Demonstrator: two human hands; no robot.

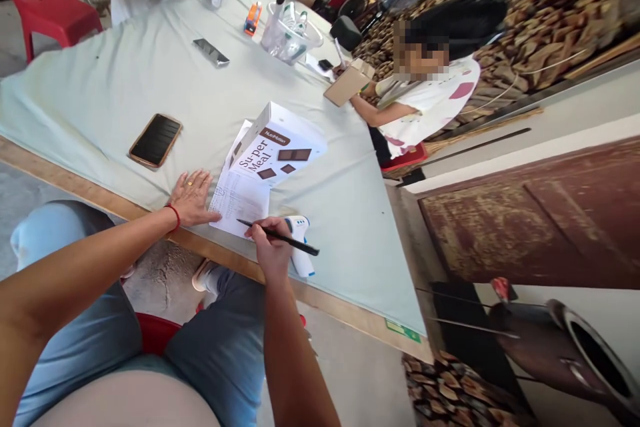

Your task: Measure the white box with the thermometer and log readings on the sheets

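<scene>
My right hand grips a black pen, its tip over a sheet of paper with lines of writing on it. Flat on the table at the sheet's left edge lies my left hand, fingers spread, a red band on the wrist. A white "Super Meal" box stands just beyond, covering the far part of the paper. Beside my right hand, partly behind it, rests a white and blue handheld device, like an infrared thermometer. To the left of my left hand is a phone in a brown case.
A clear basket of bottles stands farther up the cloth-covered table, near an orange item and a silver packet. A person at right holds a cardboard box; others are at the far side. A red chair is at left.
</scene>
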